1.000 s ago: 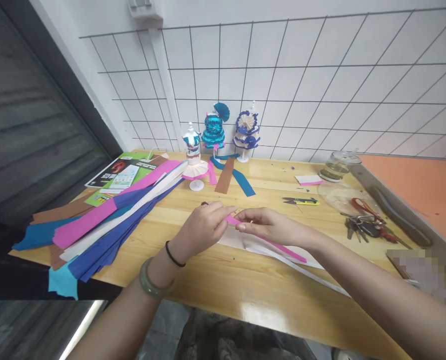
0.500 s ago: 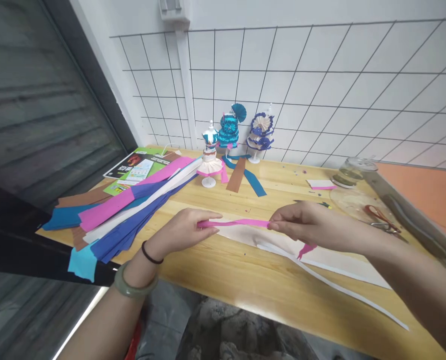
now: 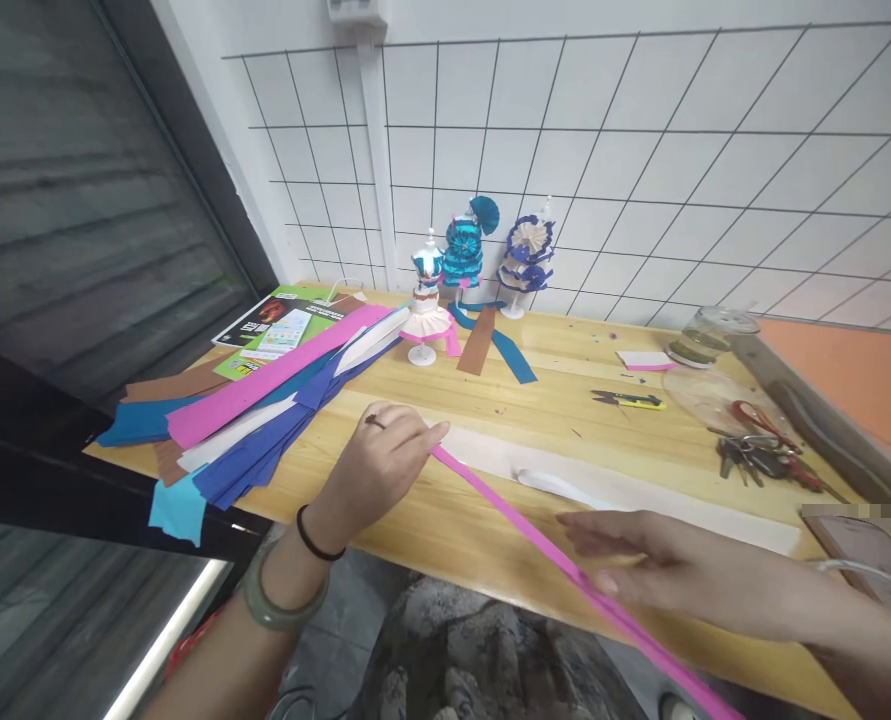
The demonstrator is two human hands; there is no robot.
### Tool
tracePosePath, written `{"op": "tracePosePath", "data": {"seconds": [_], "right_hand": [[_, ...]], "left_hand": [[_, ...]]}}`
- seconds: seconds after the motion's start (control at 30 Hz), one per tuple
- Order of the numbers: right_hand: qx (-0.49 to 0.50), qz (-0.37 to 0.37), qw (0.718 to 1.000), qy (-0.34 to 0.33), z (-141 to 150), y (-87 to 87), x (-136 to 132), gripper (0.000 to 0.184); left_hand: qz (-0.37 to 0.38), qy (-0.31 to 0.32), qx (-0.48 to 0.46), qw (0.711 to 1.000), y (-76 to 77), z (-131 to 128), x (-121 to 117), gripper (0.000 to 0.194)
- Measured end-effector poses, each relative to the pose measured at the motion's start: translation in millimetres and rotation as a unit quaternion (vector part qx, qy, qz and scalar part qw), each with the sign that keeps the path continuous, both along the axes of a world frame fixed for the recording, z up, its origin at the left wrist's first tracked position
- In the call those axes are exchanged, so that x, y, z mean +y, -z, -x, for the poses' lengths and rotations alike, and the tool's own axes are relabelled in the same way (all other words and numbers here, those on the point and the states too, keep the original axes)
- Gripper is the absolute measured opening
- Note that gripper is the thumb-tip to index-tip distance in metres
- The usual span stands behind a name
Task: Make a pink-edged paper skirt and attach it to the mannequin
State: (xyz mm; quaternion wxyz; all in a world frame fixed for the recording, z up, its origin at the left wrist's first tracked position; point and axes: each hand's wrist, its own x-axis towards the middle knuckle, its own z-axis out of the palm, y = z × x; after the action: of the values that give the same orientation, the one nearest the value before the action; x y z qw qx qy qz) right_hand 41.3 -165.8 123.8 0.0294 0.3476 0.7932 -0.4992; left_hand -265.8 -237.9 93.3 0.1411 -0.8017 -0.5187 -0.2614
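My left hand [image 3: 380, 468] pinches one end of a narrow pink crepe-paper strip [image 3: 516, 520] between thumb and fingers. The strip runs slantwise over the table to the lower right, past the front edge. My right hand [image 3: 662, 565] is beside its middle stretch, fingers and thumb apart. The thumb is at the strip; whether it touches cannot be made out. Behind the pink strip, a wide cream paper strip [image 3: 715, 518] lies flat on the wooden table [image 3: 415, 535]. A thin white strip [image 3: 561, 485] rests on it, partly hidden by the right hand.
Small dress forms in white [image 3: 424, 320], teal [image 3: 464, 255] and purple [image 3: 527, 255] paper stand at the back. Coloured paper strips [image 3: 265, 385] are heaped left. Yellow thread snips [image 3: 632, 400], keys [image 3: 752, 455], a glass jar [image 3: 704, 340] and a phone [image 3: 857, 545] lie right.
The pink strip, earlier between both hands, now stretches long toward the lower right. My right hand has come nearer the front edge and its fingers have opened. My left hand keeps its pinch.
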Motion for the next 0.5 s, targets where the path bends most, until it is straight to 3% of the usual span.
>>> {"op": "tracePosePath", "data": {"seconds": [0.1,0.3,0.5], "right_hand": [[0.021,0.02,0.999,0.015,26,9.1,-1,0.062],[0.193,0.127,0.972,0.038,89,10.3,-9,0.038],[0.213,0.158,0.96,0.086,96,32.6,-9,0.037]], "left_hand": [[0.005,0.013,0.032,0.999,-5.3,-11,-4,0.029],[-0.008,0.016,0.071,0.997,-5.9,-25,-12,0.032],[0.012,-0.016,0.027,0.999,11.4,-10,-11,0.033]]}}
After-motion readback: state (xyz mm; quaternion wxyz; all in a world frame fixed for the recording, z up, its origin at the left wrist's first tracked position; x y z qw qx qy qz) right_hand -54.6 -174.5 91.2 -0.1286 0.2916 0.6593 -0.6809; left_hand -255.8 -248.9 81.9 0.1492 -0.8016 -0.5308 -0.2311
